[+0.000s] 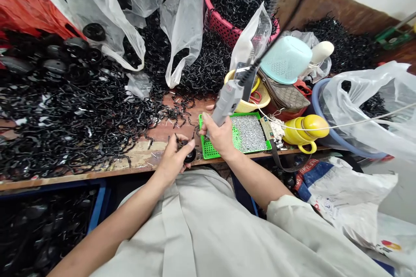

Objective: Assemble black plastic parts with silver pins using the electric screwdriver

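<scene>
Both grips are closed on something: the left hand (175, 158) pinches a small round black part (188, 154) at the front edge of the worktop (143, 151), fingers curled over its top, while the right hand (219, 136) wraps tight round a grey power screwdriver (227, 101) whose cord runs up out of view. The tool leans away to the right and its tip is hidden behind the hands. To my eye the step goes best with the tool brought upright over the part and the part pressed flat so it cannot spin.

Just beside the right hand, a green tray (208, 149) holds a bed of tiny silvery screws (248, 133). A pink basket (224, 28) at the back is heaped with black clips, a yellow bowl (247, 104) holds scissors, and clear bags (367, 99) hold more black pieces.
</scene>
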`<state>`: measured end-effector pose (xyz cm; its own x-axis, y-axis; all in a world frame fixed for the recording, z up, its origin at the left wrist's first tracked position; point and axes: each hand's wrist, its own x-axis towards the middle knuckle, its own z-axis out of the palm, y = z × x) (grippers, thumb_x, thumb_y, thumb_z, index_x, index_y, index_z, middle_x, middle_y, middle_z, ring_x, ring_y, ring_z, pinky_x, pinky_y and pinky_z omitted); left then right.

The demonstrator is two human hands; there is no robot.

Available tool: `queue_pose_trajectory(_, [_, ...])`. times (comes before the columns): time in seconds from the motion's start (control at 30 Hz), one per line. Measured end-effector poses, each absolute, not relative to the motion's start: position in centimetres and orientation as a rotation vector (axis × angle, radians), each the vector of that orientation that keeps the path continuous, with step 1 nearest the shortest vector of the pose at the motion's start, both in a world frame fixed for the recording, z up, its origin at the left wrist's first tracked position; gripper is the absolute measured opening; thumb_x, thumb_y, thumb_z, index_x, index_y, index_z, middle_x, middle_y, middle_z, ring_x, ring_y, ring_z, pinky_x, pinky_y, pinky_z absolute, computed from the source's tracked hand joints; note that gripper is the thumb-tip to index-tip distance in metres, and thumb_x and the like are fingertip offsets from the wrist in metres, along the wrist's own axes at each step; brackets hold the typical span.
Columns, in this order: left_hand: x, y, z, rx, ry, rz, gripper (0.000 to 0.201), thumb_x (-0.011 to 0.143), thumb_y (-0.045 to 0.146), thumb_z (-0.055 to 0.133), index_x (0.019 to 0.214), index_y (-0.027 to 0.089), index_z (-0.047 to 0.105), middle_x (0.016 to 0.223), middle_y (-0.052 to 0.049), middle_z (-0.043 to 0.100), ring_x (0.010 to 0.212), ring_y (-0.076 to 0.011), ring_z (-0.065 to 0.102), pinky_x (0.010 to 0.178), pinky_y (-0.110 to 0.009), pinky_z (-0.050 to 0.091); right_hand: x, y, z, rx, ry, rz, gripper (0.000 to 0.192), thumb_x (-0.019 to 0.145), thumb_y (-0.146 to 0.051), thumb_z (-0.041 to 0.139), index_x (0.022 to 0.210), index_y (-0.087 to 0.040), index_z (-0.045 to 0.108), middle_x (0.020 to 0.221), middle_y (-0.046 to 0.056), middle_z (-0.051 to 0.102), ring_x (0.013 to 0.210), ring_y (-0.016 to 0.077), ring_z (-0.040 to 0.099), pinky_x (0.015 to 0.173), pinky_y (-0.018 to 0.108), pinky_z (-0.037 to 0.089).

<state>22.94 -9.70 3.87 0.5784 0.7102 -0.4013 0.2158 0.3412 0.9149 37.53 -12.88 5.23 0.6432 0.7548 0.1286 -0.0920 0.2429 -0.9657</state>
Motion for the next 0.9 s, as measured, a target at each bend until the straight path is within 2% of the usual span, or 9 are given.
queue_pose_trajectory(0.1, [22.9, -9.7, 3.8, 1.334, 0.939, 0.409, 0.045, 0.064, 0.034, 0.076, 0.095, 0.023, 0.045, 0.071, 0.007, 0.053, 0.043, -0.0065, 0.047, 0.04, -0.019, 0.038, 37.1, -13.4, 6.6, -1.127, -0.673, 0.578, 0.037, 0.08, -0.043, 0.067, 0.106, -0.022, 0.051, 0.056, -0.009, 0.053, 0.041, 0.007, 0.05, 0.043, 0.021, 0.047])
queue_pose_trajectory(0.23, [23.0, -9.8, 3.7, 1.366, 0.924, 0.438, 0.049, 0.058, 0.026, 0.08, 0.095, 0.022, 0.049, 0.082, 0.004, 0.056, 0.047, -0.0052, 0.047, 0.044, -0.019, 0.039, 36.6, -14.0, 8.3, -1.084, -0.707, 0.535, 0.04, 0.082, -0.045, 0.064, 0.114, -0.025, 0.048, 0.055, -0.01, 0.051, 0.041, 0.0074, 0.05, 0.043, 0.021, 0.048])
queue_pose_trajectory(0.47, [22.1, -9.5, 4.2, 1.141, 0.884, 0.396, 0.038, 0.072, 0.039, 0.07, 0.097, 0.024, 0.045, 0.07, 0.006, 0.051, 0.04, -0.0085, 0.049, 0.032, -0.018, 0.03, 36.3, -13.9, 8.4, -1.061, -0.713, 0.508, 0.036, 0.084, -0.042, 0.063, 0.113, -0.026, 0.05, 0.055, -0.01, 0.051, 0.043, 0.0077, 0.051, 0.045, 0.023, 0.05])
queue_pose_trajectory(0.53, [22.2, -9.3, 5.0, 0.984, 0.83, 0.421, 0.034, 0.075, 0.041, 0.067, 0.094, 0.024, 0.045, 0.072, 0.004, 0.054, 0.045, -0.0109, 0.055, 0.032, -0.018, 0.033, 36.6, -14.0, 8.3, -1.081, -0.713, 0.495, 0.036, 0.081, -0.041, 0.066, 0.11, -0.024, 0.051, 0.055, -0.009, 0.052, 0.044, 0.0087, 0.052, 0.044, 0.023, 0.048])
queue_pose_trajectory(0.63, [23.4, -9.3, 6.5, 0.791, 0.689, 0.424, 0.027, 0.077, 0.034, 0.068, 0.09, 0.022, 0.047, 0.084, 0.0, 0.062, 0.065, -0.0139, 0.065, 0.051, -0.026, 0.054, 36.9, -14.6, 8.4, -1.135, -0.716, 0.477, 0.038, 0.079, -0.042, 0.068, 0.107, -0.022, 0.052, 0.055, -0.008, 0.053, 0.045, 0.0097, 0.054, 0.041, 0.022, 0.046])
queue_pose_trajectory(0.7, [24.7, -9.6, 7.3, 0.719, 0.61, 0.389, 0.022, 0.076, 0.026, 0.068, 0.086, 0.02, 0.049, 0.092, -0.002, 0.064, 0.079, -0.0152, 0.066, 0.067, -0.031, 0.059, 37.2, -15.2, 8.8, -1.131, -0.706, 0.459, 0.037, 0.079, -0.043, 0.067, 0.106, -0.022, 0.054, 0.054, -0.008, 0.053, 0.044, 0.01, 0.053, 0.042, 0.023, 0.047])
queue_pose_trajectory(0.77, [25.9, -10.1, 7.6, 0.682, 0.599, 0.359, 0.021, 0.074, 0.021, 0.068, 0.084, 0.019, 0.05, 0.092, -0.003, 0.064, 0.084, -0.0156, 0.066, 0.072, -0.031, 0.059, 37.7, -15.9, 9.3, -1.105, -0.693, 0.417, 0.035, 0.08, -0.044, 0.066, 0.104, -0.022, 0.055, 0.054, -0.008, 0.051, 0.044, 0.0099, 0.052, 0.046, 0.026, 0.05])
queue_pose_trajectory(0.83, [26.5, -10.5, 7.4, 0.693, 0.637, 0.32, 0.022, 0.075, 0.022, 0.068, 0.085, 0.019, 0.048, 0.09, -0.003, 0.064, 0.078, -0.0153, 0.067, 0.067, -0.031, 0.059, 38.6, -16.5, 9.5, -1.098, -0.682, 0.35, 0.031, 0.081, -0.045, 0.065, 0.102, -0.023, 0.056, 0.055, -0.008, 0.051, 0.044, 0.0095, 0.052, 0.05, 0.028, 0.053])
queue_pose_trajectory(0.9, [26.4, -10.6, 6.9, 0.796, 0.701, 0.282, 0.026, 0.076, 0.029, 0.068, 0.089, 0.021, 0.046, 0.085, -0.001, 0.063, 0.062, -0.0141, 0.065, 0.05, -0.027, 0.056, 40.0, -16.8, 9.1, -1.123, -0.671, 0.292, 0.031, 0.082, -0.045, 0.064, 0.101, -0.023, 0.056, 0.056, -0.008, 0.051, 0.044, 0.0092, 0.052, 0.051, 0.028, 0.053])
